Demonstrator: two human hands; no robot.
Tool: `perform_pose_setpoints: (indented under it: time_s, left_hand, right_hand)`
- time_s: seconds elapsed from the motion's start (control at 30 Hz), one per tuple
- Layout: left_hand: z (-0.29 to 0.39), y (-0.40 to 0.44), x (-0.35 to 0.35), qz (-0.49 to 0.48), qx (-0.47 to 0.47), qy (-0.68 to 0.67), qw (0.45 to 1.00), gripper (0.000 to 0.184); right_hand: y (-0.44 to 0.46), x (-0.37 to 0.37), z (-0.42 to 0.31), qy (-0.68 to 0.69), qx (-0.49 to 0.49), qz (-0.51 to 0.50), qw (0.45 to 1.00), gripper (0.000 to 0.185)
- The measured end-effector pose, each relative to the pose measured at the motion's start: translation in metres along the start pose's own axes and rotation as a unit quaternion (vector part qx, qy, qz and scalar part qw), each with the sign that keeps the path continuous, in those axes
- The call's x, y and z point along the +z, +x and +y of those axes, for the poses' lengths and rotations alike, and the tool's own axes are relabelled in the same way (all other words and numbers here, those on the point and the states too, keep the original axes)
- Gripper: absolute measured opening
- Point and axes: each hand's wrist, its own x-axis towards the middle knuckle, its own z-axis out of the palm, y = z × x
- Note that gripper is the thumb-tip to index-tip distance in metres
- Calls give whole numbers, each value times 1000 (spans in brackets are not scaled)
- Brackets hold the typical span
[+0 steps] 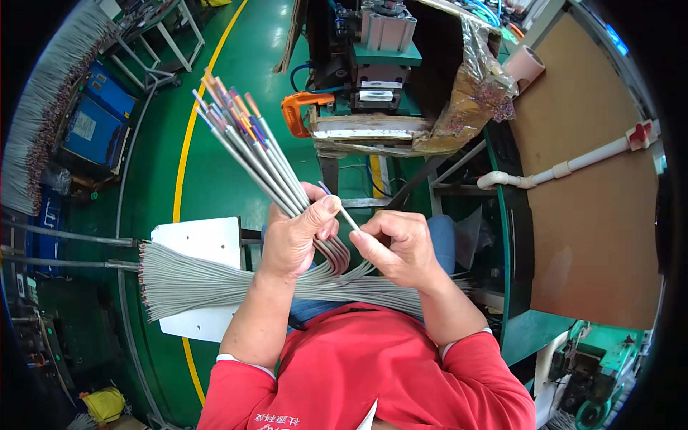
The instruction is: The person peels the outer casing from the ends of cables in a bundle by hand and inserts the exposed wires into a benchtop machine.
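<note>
A person in a red shirt (358,380) works a bundle of grey cables (269,168) at the middle of the scene, as I watch from afar through the head camera. The left hand (290,240) is clamped round the bundle, whose coloured wire ends fan out towards the far left; below the fist the cables bend back towards the lap. The right hand (399,247), just to its right, pinches a single grey cable (349,218) between thumb and fingers. That cable's purplish tip sits beside the left thumb, though I cannot tell whether the two touch. Nearer, a broad sheaf of loose cables (208,283) lies across the lap, its left end resting over a white board (204,240).

At the far side I see a machine (387,57) with a metal cylinder, ringed by worn cardboard, an orange handle (294,113) to its left. On the right a white pipe (566,170) with a red fitting crosses a brown panel (573,244); on the far left, more grey cables (54,86) are massed beside blue bins (93,129).
</note>
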Motion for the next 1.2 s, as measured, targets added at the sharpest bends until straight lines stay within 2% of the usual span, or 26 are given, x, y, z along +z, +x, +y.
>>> perform_pose_setpoints:
  time_s: [0.07, 0.37, 0.47, 0.6, 0.77, 0.87, 1.0, 1.1, 1.2]
  left_hand:
    - [-5, -1, 0, 19, 29, -41, 999, 16]
    - [3, -2, -1, -9, 38, -14, 999, 11]
    - [-5, -3, 3, 31, 40, -60, 997, 10]
    - [-4, -3, -1, 22, 23, -88, 996, 13]
    - [-1, 1, -1, 46, 25, -71, 996, 14]
    - [10, 12, -14, 86, 76, -97, 989, 13]
    - [21, 15, -25, 87, 76, -110, 987, 12]
    - [19, 5, -22, 55, 81, -94, 991, 14]
    - [20, 1, -23, 50, 82, -95, 991, 14]
  right_hand:
    - [-1, 6, 1, -4, -4, 11, 1000, 13]
    - [2, 3, 4, -25, -30, -11, 999, 14]
    - [3, 6, 3, -31, -27, -6, 999, 14]
    - [3, 13, 5, 0, -12, -8, 1000, 14]
    - [13, 11, -3, 7, -12, -19, 1000, 18]
    - [15, 6, -7, 9, -4, -43, 999, 20]
    - [32, -12, -2, 7, 53, 35, 998, 23]
    - [57, -25, 13, 34, 146, 119, 982, 26]
    - [74, -32, 34, 72, 172, 160, 969, 27]
